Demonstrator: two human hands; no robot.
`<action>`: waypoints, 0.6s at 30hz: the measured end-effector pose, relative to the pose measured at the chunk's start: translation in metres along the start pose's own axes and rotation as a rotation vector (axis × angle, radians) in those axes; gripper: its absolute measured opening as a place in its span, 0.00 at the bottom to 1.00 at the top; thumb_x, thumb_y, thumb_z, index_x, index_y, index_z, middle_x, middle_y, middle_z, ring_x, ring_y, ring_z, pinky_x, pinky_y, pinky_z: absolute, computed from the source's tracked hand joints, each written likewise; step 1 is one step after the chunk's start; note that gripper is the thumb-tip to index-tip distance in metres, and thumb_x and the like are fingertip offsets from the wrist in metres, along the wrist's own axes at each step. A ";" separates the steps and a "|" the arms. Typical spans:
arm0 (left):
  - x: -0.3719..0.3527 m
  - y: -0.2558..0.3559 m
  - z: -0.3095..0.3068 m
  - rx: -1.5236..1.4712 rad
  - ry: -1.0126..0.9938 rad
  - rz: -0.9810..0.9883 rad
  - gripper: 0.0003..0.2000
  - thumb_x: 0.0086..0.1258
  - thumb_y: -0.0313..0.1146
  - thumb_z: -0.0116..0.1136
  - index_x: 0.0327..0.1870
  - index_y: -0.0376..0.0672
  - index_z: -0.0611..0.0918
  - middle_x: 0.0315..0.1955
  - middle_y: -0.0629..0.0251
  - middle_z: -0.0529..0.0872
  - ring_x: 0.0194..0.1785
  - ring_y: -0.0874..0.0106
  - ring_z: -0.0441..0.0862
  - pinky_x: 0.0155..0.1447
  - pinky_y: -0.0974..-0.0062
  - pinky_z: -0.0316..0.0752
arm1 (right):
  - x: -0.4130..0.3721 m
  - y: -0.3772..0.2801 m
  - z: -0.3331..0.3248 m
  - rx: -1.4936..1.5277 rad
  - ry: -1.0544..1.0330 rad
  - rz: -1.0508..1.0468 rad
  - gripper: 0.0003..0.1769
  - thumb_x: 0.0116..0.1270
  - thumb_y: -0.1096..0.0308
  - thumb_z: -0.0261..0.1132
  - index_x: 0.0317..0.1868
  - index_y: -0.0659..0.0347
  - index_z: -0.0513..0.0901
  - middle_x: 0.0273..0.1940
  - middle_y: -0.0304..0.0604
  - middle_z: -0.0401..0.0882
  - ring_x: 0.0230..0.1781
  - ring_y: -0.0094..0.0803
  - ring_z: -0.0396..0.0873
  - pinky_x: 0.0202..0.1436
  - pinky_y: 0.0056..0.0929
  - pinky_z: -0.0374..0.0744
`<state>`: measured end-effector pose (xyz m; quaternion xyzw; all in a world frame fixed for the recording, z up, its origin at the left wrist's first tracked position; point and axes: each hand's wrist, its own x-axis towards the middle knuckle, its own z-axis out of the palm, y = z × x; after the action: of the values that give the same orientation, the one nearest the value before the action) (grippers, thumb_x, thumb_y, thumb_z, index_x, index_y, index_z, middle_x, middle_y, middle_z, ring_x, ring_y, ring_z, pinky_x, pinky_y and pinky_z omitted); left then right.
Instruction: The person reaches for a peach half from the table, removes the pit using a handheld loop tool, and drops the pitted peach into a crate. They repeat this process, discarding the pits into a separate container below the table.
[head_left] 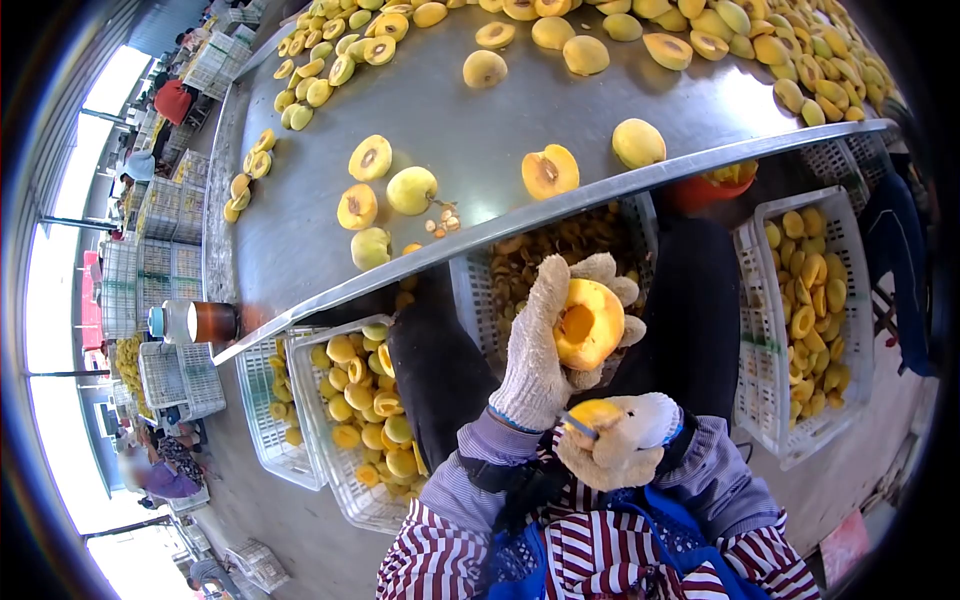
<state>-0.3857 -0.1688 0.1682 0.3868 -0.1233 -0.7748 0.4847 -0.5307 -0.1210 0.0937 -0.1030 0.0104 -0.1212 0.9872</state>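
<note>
My left hand (540,345), in a white knit glove, grips a yellow peach half (588,322) with its hollowed cut face turned towards me. Just below it my right hand (625,440), also gloved, is closed around a small pitting tool (585,418) with a yellow lump at its tip. Both hands hang over my lap, in front of the steel table's edge (560,205). On the table nearest that edge lie a cut peach half with its stone (549,171) and a whole peach (638,142).
Many whole and halved peaches (410,190) cover the steel table. White plastic crates stand below it: peach halves at left (372,400) and right (812,300), brownish stones in the middle one (545,255). Other people and stacked crates (160,230) are at far left.
</note>
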 end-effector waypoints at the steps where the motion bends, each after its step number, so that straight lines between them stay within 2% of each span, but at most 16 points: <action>1: 0.001 -0.003 -0.002 0.037 0.043 0.019 0.31 0.77 0.59 0.50 0.62 0.35 0.76 0.48 0.55 0.86 0.43 0.64 0.88 0.46 0.69 0.87 | -0.003 0.000 -0.002 0.043 0.033 0.042 0.13 0.74 0.59 0.63 0.34 0.59 0.74 0.30 0.37 0.77 0.19 0.25 0.75 0.20 0.21 0.75; 2: 0.001 -0.001 -0.006 0.069 0.047 0.032 0.32 0.77 0.59 0.49 0.63 0.35 0.75 0.48 0.55 0.85 0.44 0.64 0.88 0.46 0.70 0.87 | -0.017 0.015 -0.036 0.323 -0.026 0.110 0.13 0.74 0.60 0.63 0.34 0.58 0.74 0.30 0.36 0.76 0.19 0.24 0.73 0.20 0.20 0.74; 3: 0.002 0.001 -0.014 0.100 0.053 0.049 0.32 0.78 0.59 0.49 0.64 0.35 0.75 0.49 0.56 0.85 0.45 0.64 0.87 0.45 0.70 0.86 | -0.009 0.000 -0.016 0.192 -0.021 0.036 0.16 0.75 0.56 0.61 0.35 0.60 0.77 0.26 0.35 0.75 0.16 0.23 0.70 0.17 0.21 0.71; 4: 0.011 -0.004 -0.032 0.093 0.039 0.127 0.38 0.71 0.63 0.56 0.66 0.34 0.72 0.52 0.49 0.83 0.49 0.56 0.87 0.53 0.63 0.86 | -0.001 -0.014 0.003 0.055 -0.006 -0.037 0.19 0.77 0.53 0.59 0.36 0.61 0.79 0.22 0.34 0.73 0.14 0.22 0.67 0.15 0.23 0.67; 5: 0.007 0.001 -0.032 0.167 0.094 0.191 0.39 0.71 0.65 0.54 0.66 0.33 0.72 0.53 0.48 0.83 0.52 0.56 0.86 0.56 0.62 0.84 | 0.007 -0.029 0.022 -0.078 0.019 -0.107 0.23 0.78 0.50 0.57 0.37 0.63 0.82 0.19 0.33 0.72 0.11 0.20 0.64 0.13 0.24 0.64; 7: 0.005 0.005 -0.040 0.210 0.078 0.283 0.40 0.72 0.65 0.52 0.67 0.32 0.72 0.55 0.48 0.82 0.54 0.56 0.85 0.58 0.63 0.83 | 0.003 -0.034 0.028 -0.234 0.400 0.011 0.20 0.77 0.50 0.60 0.37 0.60 0.80 0.22 0.32 0.75 0.17 0.17 0.69 0.17 0.21 0.68; 8: 0.001 0.006 -0.042 0.325 0.112 0.326 0.40 0.73 0.66 0.49 0.68 0.32 0.72 0.57 0.47 0.82 0.55 0.56 0.85 0.59 0.63 0.83 | 0.006 -0.035 0.034 -0.312 0.463 0.011 0.19 0.76 0.50 0.61 0.38 0.60 0.80 0.23 0.32 0.75 0.18 0.17 0.70 0.19 0.19 0.69; 11: -0.013 0.008 -0.037 0.397 0.111 0.361 0.32 0.80 0.59 0.44 0.65 0.36 0.77 0.56 0.58 0.84 0.57 0.70 0.81 0.62 0.73 0.77 | 0.023 -0.036 0.054 -0.469 0.631 -0.020 0.18 0.75 0.51 0.63 0.40 0.59 0.80 0.26 0.31 0.76 0.21 0.16 0.72 0.22 0.17 0.70; 13: -0.018 0.007 -0.035 0.486 0.112 0.420 0.30 0.81 0.56 0.44 0.65 0.35 0.77 0.56 0.58 0.84 0.57 0.70 0.81 0.63 0.74 0.75 | 0.029 -0.036 0.061 -0.482 0.710 -0.076 0.18 0.75 0.51 0.64 0.39 0.59 0.80 0.25 0.31 0.75 0.19 0.16 0.71 0.22 0.16 0.69; 15: -0.020 0.006 -0.031 0.515 0.132 0.434 0.29 0.82 0.54 0.45 0.66 0.35 0.77 0.57 0.58 0.84 0.58 0.70 0.81 0.64 0.73 0.74 | 0.029 -0.039 0.064 -0.454 0.730 -0.021 0.18 0.74 0.51 0.64 0.37 0.58 0.79 0.24 0.31 0.74 0.18 0.15 0.70 0.17 0.17 0.68; 18: -0.017 -0.001 -0.037 0.619 0.092 0.592 0.23 0.82 0.47 0.49 0.64 0.36 0.79 0.57 0.58 0.84 0.59 0.68 0.81 0.65 0.72 0.74 | 0.030 -0.037 0.065 -0.447 0.752 -0.006 0.18 0.74 0.51 0.64 0.35 0.57 0.78 0.21 0.31 0.72 0.15 0.15 0.68 0.13 0.19 0.65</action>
<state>-0.3559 -0.1466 0.1508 0.4959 -0.4338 -0.5107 0.5524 -0.5069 -0.1505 0.1648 -0.2628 0.3948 -0.1480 0.8679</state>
